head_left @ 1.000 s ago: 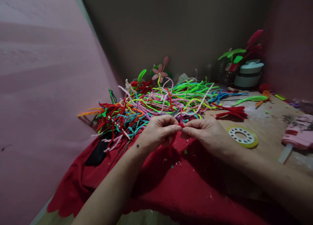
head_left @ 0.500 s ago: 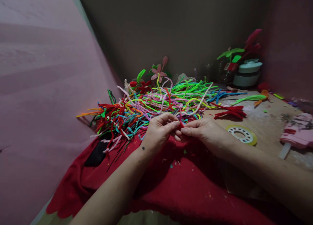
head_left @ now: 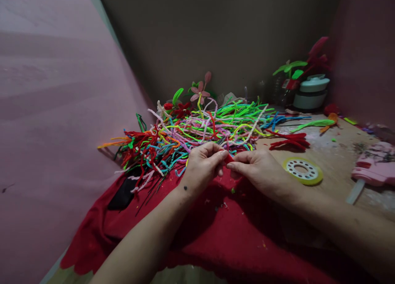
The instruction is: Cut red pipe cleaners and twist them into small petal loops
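Observation:
A small piece of red pipe cleaner [head_left: 228, 158] is pinched between my two hands, mostly covered by the fingertips. My left hand [head_left: 205, 162] closes thumb and forefinger on its left end. Facing it, my right hand [head_left: 254, 166] pinches the right end. Just beyond the hands lies a big tangled heap of pipe cleaners [head_left: 197, 127] in green, pink, red, blue and yellow. Under my forearms spreads a red cloth [head_left: 216, 234] dotted with tiny scraps.
To the right lie a bundle of red pipe cleaners [head_left: 290, 140], a yellow tape roll [head_left: 302, 171] and a pink glue gun [head_left: 375, 164]. Behind stand a pale blue lidded pot [head_left: 311, 92] and a pink fuzzy flower [head_left: 200, 91]. A black object [head_left: 121, 193] rests at left.
My fingertips have shifted slightly on the red pipe cleaner, and more of it shows between them. The right-hand fingers have curled under a little. The view has moved marginally.

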The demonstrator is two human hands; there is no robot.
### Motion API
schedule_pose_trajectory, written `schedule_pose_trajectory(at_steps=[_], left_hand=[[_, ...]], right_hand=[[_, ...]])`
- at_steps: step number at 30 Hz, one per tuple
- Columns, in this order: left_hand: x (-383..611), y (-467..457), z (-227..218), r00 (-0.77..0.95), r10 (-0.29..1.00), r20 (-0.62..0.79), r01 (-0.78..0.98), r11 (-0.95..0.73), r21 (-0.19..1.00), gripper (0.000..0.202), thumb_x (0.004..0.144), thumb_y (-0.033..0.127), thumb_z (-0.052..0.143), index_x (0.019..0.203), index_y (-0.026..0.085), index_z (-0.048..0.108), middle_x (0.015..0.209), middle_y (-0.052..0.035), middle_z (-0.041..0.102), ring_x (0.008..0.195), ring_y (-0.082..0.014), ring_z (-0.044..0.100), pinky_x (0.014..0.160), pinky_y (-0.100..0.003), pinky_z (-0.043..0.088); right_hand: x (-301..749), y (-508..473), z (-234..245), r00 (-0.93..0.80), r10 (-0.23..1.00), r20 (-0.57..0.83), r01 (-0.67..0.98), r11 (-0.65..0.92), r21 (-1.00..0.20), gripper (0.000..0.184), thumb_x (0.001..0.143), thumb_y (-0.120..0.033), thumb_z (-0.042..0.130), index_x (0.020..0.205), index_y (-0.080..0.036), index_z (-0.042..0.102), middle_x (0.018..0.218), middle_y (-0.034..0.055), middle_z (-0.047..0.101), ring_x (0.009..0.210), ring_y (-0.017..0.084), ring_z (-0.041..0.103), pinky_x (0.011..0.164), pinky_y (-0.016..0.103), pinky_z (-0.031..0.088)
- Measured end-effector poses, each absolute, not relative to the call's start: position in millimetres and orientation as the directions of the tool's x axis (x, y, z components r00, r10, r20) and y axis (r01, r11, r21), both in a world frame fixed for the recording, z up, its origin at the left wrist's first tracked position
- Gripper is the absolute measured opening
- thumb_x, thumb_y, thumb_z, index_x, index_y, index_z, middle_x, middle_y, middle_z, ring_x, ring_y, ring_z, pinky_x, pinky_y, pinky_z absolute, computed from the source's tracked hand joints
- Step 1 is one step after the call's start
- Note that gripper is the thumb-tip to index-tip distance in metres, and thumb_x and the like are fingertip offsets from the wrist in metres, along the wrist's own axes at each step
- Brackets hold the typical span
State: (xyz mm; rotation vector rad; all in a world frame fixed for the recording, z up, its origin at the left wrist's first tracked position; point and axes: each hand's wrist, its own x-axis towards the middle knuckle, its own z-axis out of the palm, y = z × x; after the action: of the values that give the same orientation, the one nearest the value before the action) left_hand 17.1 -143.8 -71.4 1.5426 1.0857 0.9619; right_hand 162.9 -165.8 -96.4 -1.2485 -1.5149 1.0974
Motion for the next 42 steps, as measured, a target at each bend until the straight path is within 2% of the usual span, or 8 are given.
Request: schedule_pose_trajectory(at_steps=[6,11,16,22,27,30,35,42], left_hand=[[11.8,-134.9,-74.6,0.355,0.935,-0.016,0.143,-0.037,0.989,0.020,0.070,0.031,0.066,0.066,0.015,0.054,0.041,0.0076,0.046,0.032,-0.0025,0.035,0.035,-0.015,0.022],[16.7,-135.7,-78.3,0.368,0.930,-0.004,0.144,-0.053,0.988,0.021,0.065,0.027,0.070,0.064,0.012,0.056,0.048,0.0065,0.047,0.039,-0.0005,0.036,0.039,-0.014,0.025],[15.9,-134.7,-82.0,0.378,0.924,-0.059,0.022,0.055,0.998,0.025,0.071,0.036,0.067,0.077,0.014,0.056,0.058,0.0051,0.053,0.037,-0.0005,0.037,0.034,-0.014,0.022],[21.7,-135.9,-91.9,0.589,0.790,-0.166,-0.057,0.246,0.968,0.021,0.074,0.031,0.065,0.083,0.013,0.057,0.059,0.0009,0.059,0.043,-0.0065,0.052,0.036,-0.016,0.037],[27.9,-141.8,-91.6,0.558,0.798,-0.228,0.069,0.229,0.971,0.025,0.073,0.033,0.065,0.065,0.013,0.052,0.054,0.0023,0.058,0.031,-0.0032,0.043,0.028,-0.014,0.027],[27.0,-144.2,-87.1,0.530,0.811,-0.245,0.153,0.193,0.969,0.026,0.076,0.036,0.061,0.066,0.014,0.051,0.052,0.0025,0.058,0.029,-0.0032,0.042,0.027,-0.014,0.024],[27.1,-144.9,-82.8,0.448,0.888,-0.106,0.209,0.011,0.978,0.023,0.078,0.038,0.058,0.083,0.016,0.055,0.055,0.0048,0.057,0.034,-0.0051,0.047,0.031,-0.015,0.028],[33.1,-144.7,-85.9,0.375,0.926,-0.046,0.225,-0.043,0.973,0.014,0.073,0.026,0.061,0.068,0.014,0.056,0.046,0.0059,0.048,0.037,-0.0027,0.039,0.037,-0.014,0.028]], right_hand=[[162.6,-166.1,-94.9,-0.310,0.942,-0.126,-0.140,-0.176,-0.974,0.026,0.073,-0.034,0.061,0.058,-0.013,0.063,0.056,0.0047,0.064,0.046,0.010,0.053,0.050,0.023,0.041],[162.7,-166.1,-95.6,-0.344,0.906,-0.246,-0.149,-0.311,-0.939,0.013,0.071,-0.025,0.064,0.065,-0.013,0.064,0.058,0.0068,0.067,0.039,0.009,0.051,0.040,0.021,0.035],[165.9,-160.2,-98.9,-0.178,0.979,-0.104,-0.329,-0.159,-0.931,0.015,0.067,-0.028,0.071,0.070,-0.014,0.067,0.062,0.0042,0.067,0.048,0.011,0.057,0.048,0.023,0.043],[168.2,-153.3,-99.1,-0.135,0.989,-0.054,-0.536,-0.119,-0.836,0.021,0.062,-0.028,0.076,0.074,-0.015,0.065,0.055,0.0008,0.063,0.043,0.012,0.056,0.044,0.025,0.044],[166.7,-154.0,-101.8,-0.164,0.985,-0.054,-0.532,-0.134,-0.836,0.016,0.063,-0.025,0.074,0.068,-0.015,0.063,0.051,0.0001,0.060,0.040,0.014,0.055,0.042,0.027,0.043],[168.3,-151.1,-104.7,-0.097,0.994,-0.043,-0.545,-0.089,-0.833,0.013,0.062,-0.021,0.075,0.066,-0.014,0.064,0.056,-0.0002,0.061,0.045,0.011,0.055,0.045,0.024,0.042],[170.6,-146.1,-106.7,-0.030,0.999,-0.046,-0.572,-0.054,-0.819,0.012,0.059,-0.018,0.075,0.062,-0.013,0.065,0.057,-0.0008,0.060,0.051,0.008,0.051,0.051,0.022,0.040],[163.2,-150.9,-107.4,-0.068,0.993,-0.095,-0.618,-0.117,-0.777,0.009,0.058,-0.013,0.074,0.063,-0.013,0.066,0.058,0.0020,0.063,0.052,0.011,0.056,0.051,0.024,0.044]])
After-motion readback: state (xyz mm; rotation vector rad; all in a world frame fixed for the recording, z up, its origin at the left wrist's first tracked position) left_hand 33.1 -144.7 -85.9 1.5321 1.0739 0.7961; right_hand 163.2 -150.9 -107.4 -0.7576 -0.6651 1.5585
